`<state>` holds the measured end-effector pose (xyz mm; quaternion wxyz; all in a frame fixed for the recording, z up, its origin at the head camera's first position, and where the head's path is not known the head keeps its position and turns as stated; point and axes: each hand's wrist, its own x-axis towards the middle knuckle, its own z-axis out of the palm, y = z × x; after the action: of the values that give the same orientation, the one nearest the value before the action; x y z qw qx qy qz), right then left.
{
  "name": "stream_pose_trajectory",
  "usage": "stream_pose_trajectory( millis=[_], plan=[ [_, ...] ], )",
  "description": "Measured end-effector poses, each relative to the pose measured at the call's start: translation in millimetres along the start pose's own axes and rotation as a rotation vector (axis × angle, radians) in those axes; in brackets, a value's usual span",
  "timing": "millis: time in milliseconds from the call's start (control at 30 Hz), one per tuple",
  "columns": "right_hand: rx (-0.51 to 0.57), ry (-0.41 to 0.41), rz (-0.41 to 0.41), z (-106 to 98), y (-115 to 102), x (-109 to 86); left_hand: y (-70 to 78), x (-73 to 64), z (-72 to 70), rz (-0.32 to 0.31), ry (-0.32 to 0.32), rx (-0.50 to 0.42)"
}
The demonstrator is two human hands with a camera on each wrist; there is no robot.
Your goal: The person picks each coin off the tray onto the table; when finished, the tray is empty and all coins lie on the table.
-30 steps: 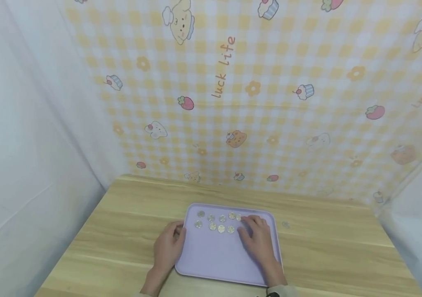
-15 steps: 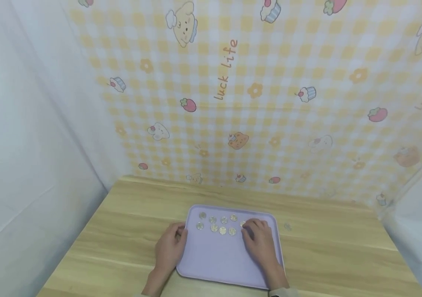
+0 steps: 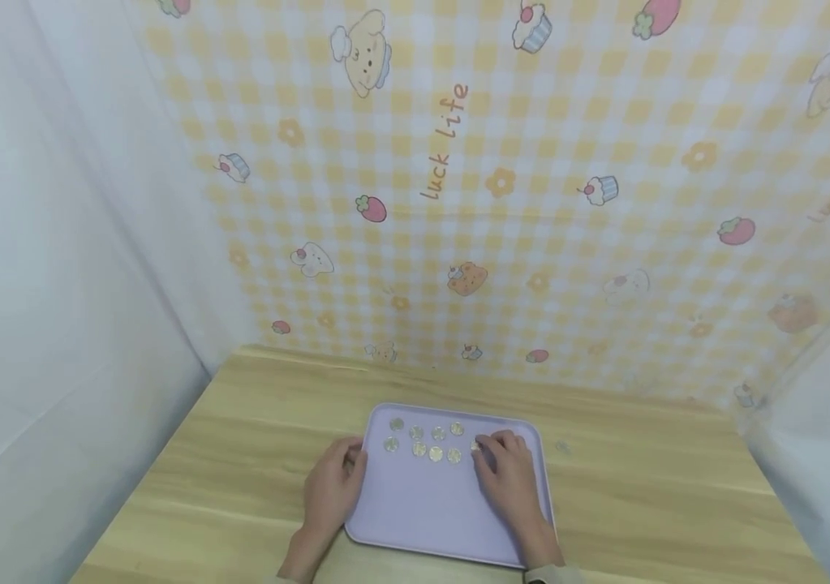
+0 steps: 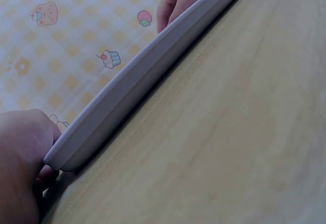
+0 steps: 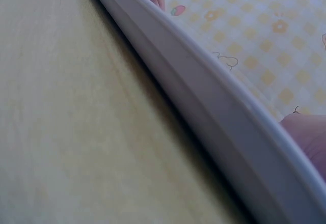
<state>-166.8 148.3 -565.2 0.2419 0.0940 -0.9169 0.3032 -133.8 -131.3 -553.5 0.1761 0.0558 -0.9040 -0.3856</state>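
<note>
A lilac tray [image 3: 429,511] lies on the wooden table with several shiny coins in two rows in its far part. At the tray's left edge, my left hand [image 3: 330,483] grips the rim, thumb on top and fingers partly hidden below. In the left wrist view this hand [image 4: 23,158] shows at the tray's near corner. Over the right side of the tray, my right hand [image 3: 511,478] has its thumb and index fingertips around a coin [image 3: 476,445], just right of the near row. Another coin [image 3: 436,454] lies in that row. The right wrist view shows mostly the tray's outer wall [image 5: 204,91].
A small pale round piece [image 3: 563,447] lies on the wooden table [image 3: 641,487] right of the tray. Behind stands a yellow checked cloth backdrop [image 3: 400,243] with cartoon prints. White cloth [image 3: 57,284] hangs at the left side, with more at the right.
The right hand has drawn one coin from the right end of the far row toward the person, down level with the near row. The left hand stays at the tray's edge.
</note>
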Motion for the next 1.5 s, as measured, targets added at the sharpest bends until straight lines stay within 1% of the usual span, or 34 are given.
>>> stream_pose_trajectory(
  millis=[100, 167, 267, 333, 400, 533, 633, 700, 767, 933, 1067, 1167, 1300, 1500],
  plan=[
    [-0.011, 0.020, -0.027, 2.3, 0.5, 0.6, -0.2, 1.6, 0.1, 0.000, 0.009, 0.001],
    [-0.015, 0.014, -0.014, 3.1, 1.5, 0.7, -0.5, 2.2, 0.9, -0.011, 0.010, 0.000],
    [0.002, -0.022, 0.055, 1.5, 2.6, 0.9, -0.2, 2.6, 2.6, -0.021, -0.008, 0.002],
    [0.031, -0.051, 0.114, 0.2, 3.5, 1.8, 0.1, 2.6, 3.5, -0.027, -0.021, -0.004],
    [0.064, -0.071, 0.148, -0.5, 3.6, 2.5, 0.2, 2.2, 3.3, -0.030, -0.021, -0.005],
    [0.089, -0.074, 0.135, 1.3, 3.8, 2.7, -0.9, 1.3, 1.6, -0.043, -0.003, -0.009],
    [0.078, -0.058, 0.107, 1.8, 3.5, 1.0, -1.5, 0.6, 1.6, -0.038, -0.006, -0.010],
    [0.062, -0.055, 0.105, 1.0, 2.8, -0.4, -1.1, -0.1, 1.8, -0.028, -0.013, -0.012],
    [0.048, -0.068, 0.104, -0.6, 1.2, -1.4, -0.4, -0.7, 2.0, -0.022, -0.018, -0.014],
    [0.044, -0.134, 0.148, -3.1, -2.9, -0.5, 1.1, -0.6, 0.3, -0.024, -0.017, -0.002],
    [0.056, -0.154, 0.169, -3.3, -2.7, 0.7, 1.5, 1.0, -1.0, -0.042, -0.038, -0.004],
    [0.069, -0.148, 0.164, -3.3, -2.3, 0.8, 1.8, 1.9, -1.6, -0.054, -0.053, -0.005],
    [0.069, -0.120, 0.135, -3.3, -3.0, 0.5, 2.7, 2.1, -2.1, -0.059, -0.057, 0.002],
    [0.036, -0.085, 0.091, -3.9, -3.4, -0.3, 3.3, 1.5, -1.2, -0.043, -0.034, 0.001]
  ],
)
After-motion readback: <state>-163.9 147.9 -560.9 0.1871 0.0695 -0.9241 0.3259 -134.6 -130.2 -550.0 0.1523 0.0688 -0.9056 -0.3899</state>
